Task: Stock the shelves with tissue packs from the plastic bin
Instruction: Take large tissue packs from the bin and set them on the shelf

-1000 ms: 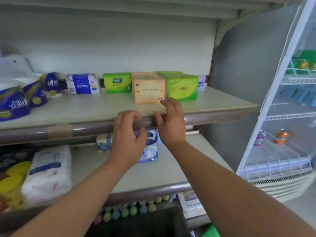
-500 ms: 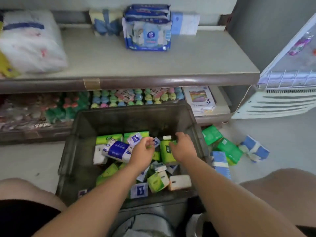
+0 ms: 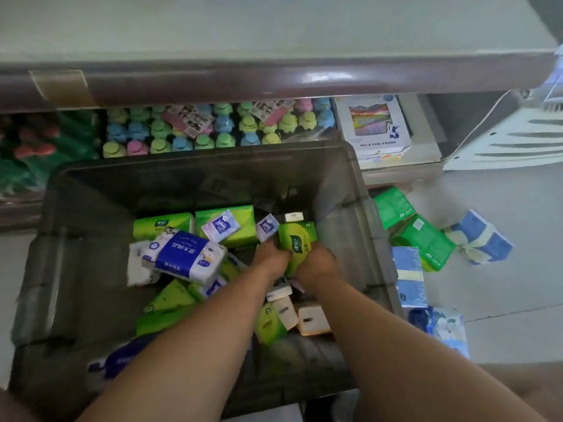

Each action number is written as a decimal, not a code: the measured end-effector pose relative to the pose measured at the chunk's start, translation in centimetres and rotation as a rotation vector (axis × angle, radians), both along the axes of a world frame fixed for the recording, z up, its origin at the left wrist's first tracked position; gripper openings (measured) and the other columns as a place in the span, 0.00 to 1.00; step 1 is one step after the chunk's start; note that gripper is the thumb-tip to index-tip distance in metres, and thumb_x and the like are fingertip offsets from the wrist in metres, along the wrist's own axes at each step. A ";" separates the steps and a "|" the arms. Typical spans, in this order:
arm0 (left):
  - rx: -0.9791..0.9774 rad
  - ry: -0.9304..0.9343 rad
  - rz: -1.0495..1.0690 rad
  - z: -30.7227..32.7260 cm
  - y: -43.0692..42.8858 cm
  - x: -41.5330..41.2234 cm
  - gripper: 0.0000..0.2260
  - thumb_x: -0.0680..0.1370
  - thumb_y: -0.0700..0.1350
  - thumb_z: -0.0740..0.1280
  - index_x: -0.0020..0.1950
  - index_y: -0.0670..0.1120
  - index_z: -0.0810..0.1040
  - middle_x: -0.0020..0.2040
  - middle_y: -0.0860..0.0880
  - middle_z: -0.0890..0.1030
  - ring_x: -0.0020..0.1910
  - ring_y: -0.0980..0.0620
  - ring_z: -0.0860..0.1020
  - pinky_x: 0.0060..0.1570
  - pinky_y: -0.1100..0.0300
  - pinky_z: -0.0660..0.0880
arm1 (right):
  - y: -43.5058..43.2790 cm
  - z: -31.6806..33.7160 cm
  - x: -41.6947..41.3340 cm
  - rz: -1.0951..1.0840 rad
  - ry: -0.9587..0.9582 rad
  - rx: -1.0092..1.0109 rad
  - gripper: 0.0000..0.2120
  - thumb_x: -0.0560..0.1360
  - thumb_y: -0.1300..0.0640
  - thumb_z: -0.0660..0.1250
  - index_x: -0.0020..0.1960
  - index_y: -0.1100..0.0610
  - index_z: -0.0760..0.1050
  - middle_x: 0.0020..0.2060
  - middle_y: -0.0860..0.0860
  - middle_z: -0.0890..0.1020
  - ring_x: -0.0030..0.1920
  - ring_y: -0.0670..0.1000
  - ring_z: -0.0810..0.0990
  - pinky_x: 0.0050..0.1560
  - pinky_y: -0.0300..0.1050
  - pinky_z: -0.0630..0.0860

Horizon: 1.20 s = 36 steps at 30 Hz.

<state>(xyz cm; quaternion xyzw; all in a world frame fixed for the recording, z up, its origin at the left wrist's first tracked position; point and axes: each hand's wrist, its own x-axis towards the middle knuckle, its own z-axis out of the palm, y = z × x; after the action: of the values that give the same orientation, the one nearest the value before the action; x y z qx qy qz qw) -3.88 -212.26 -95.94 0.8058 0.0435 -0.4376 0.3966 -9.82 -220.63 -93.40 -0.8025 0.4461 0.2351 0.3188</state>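
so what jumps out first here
The left hand and right hand together grip a green tissue pack inside the dark plastic bin, amid a jumble of other packs. Loose packs lie scattered on the floor to its right, and rows of pastel caps sit behind it.

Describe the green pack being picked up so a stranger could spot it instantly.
Find the dark grey plastic bin in front of the shelf. Near its right wall the left hand and right hand grip one green tissue pack. Unlike the other green packs against the far wall, it alone sits between two hands.
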 end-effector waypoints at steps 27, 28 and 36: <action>-0.179 -0.191 -0.335 23.0 5.6 9.2 0.21 0.66 0.42 0.78 0.57 0.53 0.80 0.48 0.50 0.85 0.46 0.51 0.84 0.47 0.56 0.81 | 0.3 18.9 5.4 -0.190 -0.559 -0.085 0.32 0.77 0.34 0.48 0.60 0.56 0.77 0.59 0.61 0.77 0.60 0.61 0.75 0.61 0.55 0.71; -0.210 -0.218 -0.347 25.5 6.3 9.8 0.22 0.66 0.41 0.78 0.59 0.51 0.80 0.49 0.50 0.85 0.48 0.51 0.83 0.50 0.54 0.80 | 0.4 21.2 5.8 -0.152 -0.638 -0.089 0.31 0.77 0.34 0.49 0.53 0.57 0.79 0.51 0.60 0.80 0.54 0.60 0.78 0.55 0.52 0.73; -0.600 -0.636 0.058 43.4 8.8 10.6 0.28 0.64 0.46 0.81 0.60 0.52 0.74 0.56 0.53 0.80 0.51 0.57 0.80 0.47 0.62 0.77 | 2.2 39.0 7.2 -0.208 -1.115 -0.091 0.22 0.77 0.39 0.62 0.34 0.54 0.69 0.30 0.50 0.74 0.31 0.48 0.72 0.30 0.41 0.65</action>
<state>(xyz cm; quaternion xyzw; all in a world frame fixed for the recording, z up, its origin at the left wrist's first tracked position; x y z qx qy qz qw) 6.69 -203.45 -52.50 0.7480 -0.1874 -0.1494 0.6189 -2.62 -218.47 -54.44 -0.7701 0.2968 -0.2763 0.4925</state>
